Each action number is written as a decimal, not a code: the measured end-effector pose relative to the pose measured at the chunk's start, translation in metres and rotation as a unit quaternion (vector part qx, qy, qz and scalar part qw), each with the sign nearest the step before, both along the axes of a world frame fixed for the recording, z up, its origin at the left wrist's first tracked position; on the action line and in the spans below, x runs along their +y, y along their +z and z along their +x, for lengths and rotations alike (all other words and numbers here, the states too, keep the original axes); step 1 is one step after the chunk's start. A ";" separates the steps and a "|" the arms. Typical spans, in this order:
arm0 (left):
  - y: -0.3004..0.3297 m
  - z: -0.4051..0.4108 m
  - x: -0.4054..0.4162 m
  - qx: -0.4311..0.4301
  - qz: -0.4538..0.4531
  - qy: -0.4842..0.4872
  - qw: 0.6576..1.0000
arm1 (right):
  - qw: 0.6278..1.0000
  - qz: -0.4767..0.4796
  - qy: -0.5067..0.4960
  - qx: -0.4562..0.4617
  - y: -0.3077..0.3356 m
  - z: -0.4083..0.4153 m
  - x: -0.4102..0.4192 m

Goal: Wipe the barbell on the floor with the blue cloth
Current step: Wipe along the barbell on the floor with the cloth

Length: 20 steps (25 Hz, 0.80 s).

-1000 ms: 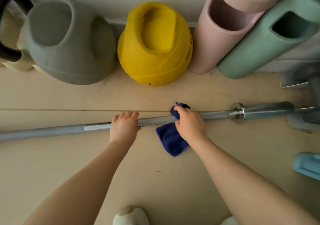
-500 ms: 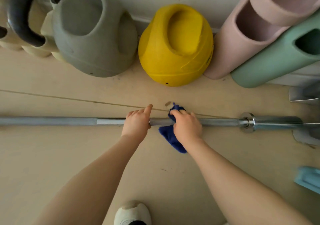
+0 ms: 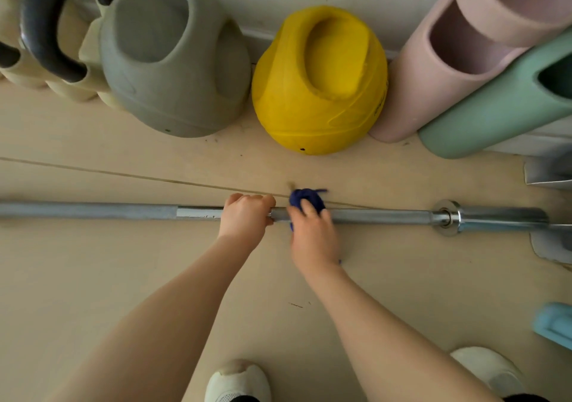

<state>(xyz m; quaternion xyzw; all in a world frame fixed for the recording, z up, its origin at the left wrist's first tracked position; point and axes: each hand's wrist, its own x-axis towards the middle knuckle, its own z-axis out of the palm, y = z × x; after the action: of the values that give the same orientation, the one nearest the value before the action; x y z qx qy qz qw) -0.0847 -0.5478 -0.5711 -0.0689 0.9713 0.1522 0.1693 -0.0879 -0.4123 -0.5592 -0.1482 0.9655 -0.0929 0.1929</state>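
Note:
A long steel barbell lies across the beige floor from left to right, its collar and sleeve at the right. My left hand grips the shaft near its middle. Just right of it, my right hand presses the blue cloth around the shaft. Only the far bunch of the cloth shows above my fingers; the rest is hidden under the hand. The two hands almost touch.
Along the wall stand a grey kettlebell, a yellow kettlebell, cream ones with a black handle, plus a pink roller and a green roller. A light blue object lies right. My white shoes are below.
My right hand slid the cloth left along the shaft toward my left hand, and the hanging part of the cloth is now tucked under it. The view shifted left.

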 end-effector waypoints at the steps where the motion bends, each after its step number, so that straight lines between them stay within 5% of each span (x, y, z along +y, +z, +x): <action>1: 0.001 -0.002 0.000 -0.002 -0.005 -0.004 1.000 | 0.999 -0.023 0.037 -0.003 -0.003 0.005 -0.006; 3: 0.002 -0.005 0.000 -0.012 -0.012 -0.006 1.000 | 0.997 -0.021 0.075 0.017 -0.004 -0.009 0.009; 6: 0.003 -0.010 0.000 -0.028 -0.009 0.000 1.000 | 0.994 0.078 -0.049 0.055 -0.008 -0.039 0.067; 8: 0.005 -0.014 0.000 -0.049 -0.010 0.003 0.999 | 0.991 0.050 -0.121 0.033 -0.006 -0.035 0.069; 10: 0.007 -0.017 0.003 -0.069 -0.025 -0.003 0.997 | 0.996 -0.022 -0.082 0.004 -0.006 -0.022 0.044; 13: 0.010 -0.017 0.015 -0.038 -0.064 -0.035 0.997 | 0.999 -0.007 0.035 0.029 -0.010 -0.031 0.050; 16: 0.007 -0.013 0.034 0.036 -0.032 -0.111 0.993 | 0.987 0.089 -0.118 0.063 -0.013 -0.062 0.113; 18: 0.004 -0.015 0.053 0.053 -0.018 -0.152 0.987 | 0.975 0.065 -0.210 0.034 -0.011 -0.058 0.123; 20: 0.004 -0.019 0.073 0.057 -0.018 -0.180 0.982 | 0.988 0.017 -0.155 0.014 -0.010 -0.045 0.112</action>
<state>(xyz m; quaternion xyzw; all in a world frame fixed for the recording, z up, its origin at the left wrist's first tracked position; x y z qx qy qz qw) -0.1038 -0.4753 -0.5668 0.1124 0.9786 0.1055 0.1367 -0.1331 -0.3007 -0.5693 0.0051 0.9809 -0.1033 0.1646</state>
